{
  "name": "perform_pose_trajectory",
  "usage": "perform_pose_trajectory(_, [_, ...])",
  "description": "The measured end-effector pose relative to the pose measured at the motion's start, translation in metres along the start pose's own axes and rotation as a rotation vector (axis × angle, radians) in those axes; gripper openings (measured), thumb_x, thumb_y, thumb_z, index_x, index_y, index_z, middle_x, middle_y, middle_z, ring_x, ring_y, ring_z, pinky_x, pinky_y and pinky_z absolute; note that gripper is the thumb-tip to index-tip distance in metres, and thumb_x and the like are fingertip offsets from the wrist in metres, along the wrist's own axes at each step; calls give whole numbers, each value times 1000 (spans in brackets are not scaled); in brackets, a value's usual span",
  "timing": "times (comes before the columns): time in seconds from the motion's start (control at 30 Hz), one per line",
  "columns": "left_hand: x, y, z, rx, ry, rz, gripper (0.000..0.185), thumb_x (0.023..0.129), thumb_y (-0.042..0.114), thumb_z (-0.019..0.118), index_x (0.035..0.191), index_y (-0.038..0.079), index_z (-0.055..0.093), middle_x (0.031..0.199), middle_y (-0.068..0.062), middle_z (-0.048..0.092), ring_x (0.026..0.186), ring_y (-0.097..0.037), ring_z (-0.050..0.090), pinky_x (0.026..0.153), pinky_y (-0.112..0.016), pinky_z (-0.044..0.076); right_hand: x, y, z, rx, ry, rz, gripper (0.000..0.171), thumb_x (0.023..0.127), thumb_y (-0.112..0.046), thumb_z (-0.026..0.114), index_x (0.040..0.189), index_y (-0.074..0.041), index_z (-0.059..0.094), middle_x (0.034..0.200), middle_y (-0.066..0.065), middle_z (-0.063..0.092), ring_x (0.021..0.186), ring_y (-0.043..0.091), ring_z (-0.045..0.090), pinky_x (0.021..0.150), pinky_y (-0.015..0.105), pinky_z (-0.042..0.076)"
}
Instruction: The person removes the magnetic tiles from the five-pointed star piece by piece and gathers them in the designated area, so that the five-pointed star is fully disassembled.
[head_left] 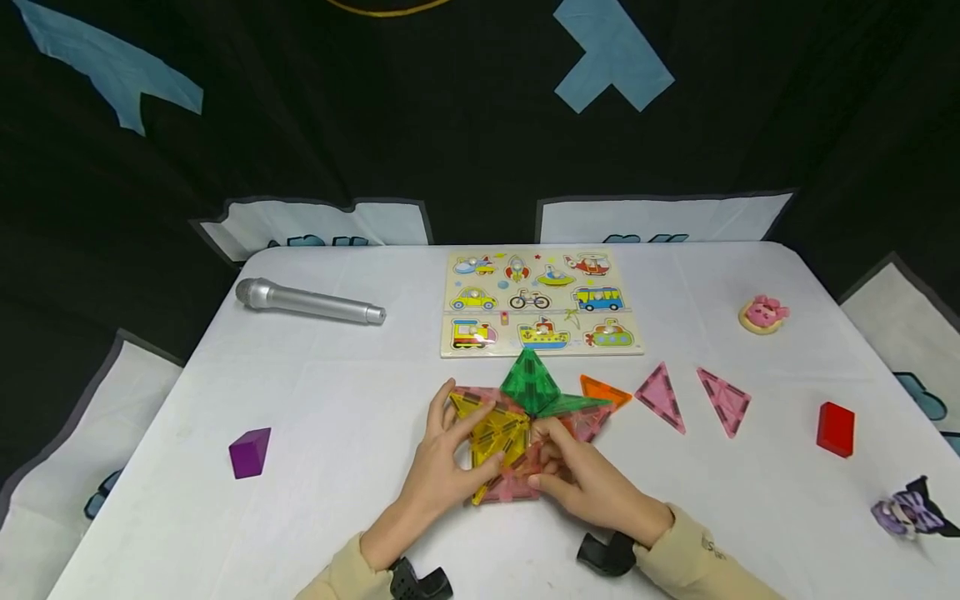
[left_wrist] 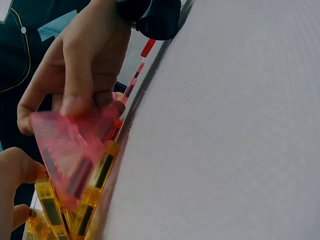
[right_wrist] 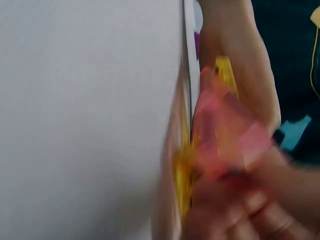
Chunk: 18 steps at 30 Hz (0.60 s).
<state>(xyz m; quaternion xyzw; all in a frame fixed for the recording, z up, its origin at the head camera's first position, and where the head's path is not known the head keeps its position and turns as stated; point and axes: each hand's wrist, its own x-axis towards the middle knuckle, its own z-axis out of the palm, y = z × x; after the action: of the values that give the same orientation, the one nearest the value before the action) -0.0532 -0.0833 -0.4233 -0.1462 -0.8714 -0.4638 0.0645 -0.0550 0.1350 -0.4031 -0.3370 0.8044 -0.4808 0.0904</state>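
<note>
Translucent magnetic tiles form a star-like build on the white table. My left hand (head_left: 444, 467) grips its yellow triangular tiles (head_left: 504, 435) from the left, thumb at the near side and fingers at the far side. From the right, my right hand (head_left: 576, 477) pinches a pink triangular tile (left_wrist: 70, 142), seen clearly in the left wrist view and blurred in the right wrist view. This tile overlaps the yellow ones there. Raised green tiles (head_left: 529, 383) stand at the back of the build, with flat pink tiles around its base. An orange triangular tile (head_left: 604, 390) lies at its right.
Two loose pink triangles (head_left: 660, 398) lie right of the build. Behind it is a vehicle puzzle board (head_left: 502, 312). A silver microphone (head_left: 311, 302) and purple block (head_left: 250, 452) are leftward; a red block (head_left: 836, 429), pink pig figure (head_left: 763, 314) and purple doll (head_left: 903, 510) rightward.
</note>
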Motion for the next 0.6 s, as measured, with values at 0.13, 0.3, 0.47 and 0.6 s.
perform_pose_trajectory(0.13, [0, 0, -1, 3, -2, -14, 57, 75, 27, 71, 128, 17, 53, 148, -14, 4, 124, -48, 26, 86, -53, 39, -12, 3, -23, 156, 46, -27, 38, 90, 0, 52, 125, -4, 38, 77, 1, 51, 60, 14, 49, 53, 26, 43])
perform_pose_trajectory(0.3, [-2, 0, -3, -2, -4, -29, 57, 76, 28, 71, 129, 18, 53, 148, -14, 3, 124, -48, 24, 87, -53, 39, -51, 9, -79, 114, 217, 79, 43, 90, 9, 45, 131, -2, 37, 77, 7, 48, 61, 16, 47, 51, 30, 40])
perform_pose_trajectory(0.47, [-2, 0, -4, 4, -4, -36, 57, 76, 29, 70, 129, 18, 53, 148, -14, 3, 125, -47, 24, 87, -53, 39, -103, 19, -131, -150, 247, 487, 39, 95, -11, 43, 134, -6, 36, 81, 8, 44, 63, 15, 46, 51, 27, 41])
perform_pose_trajectory(0.6, [-2, 0, -4, 20, -7, -37, 56, 76, 30, 70, 128, 19, 53, 148, -14, 5, 124, -47, 26, 86, -54, 39, -131, 35, -148, -272, 138, 694, 46, 96, -21, 45, 135, -1, 34, 82, 8, 46, 66, 15, 45, 54, 25, 44])
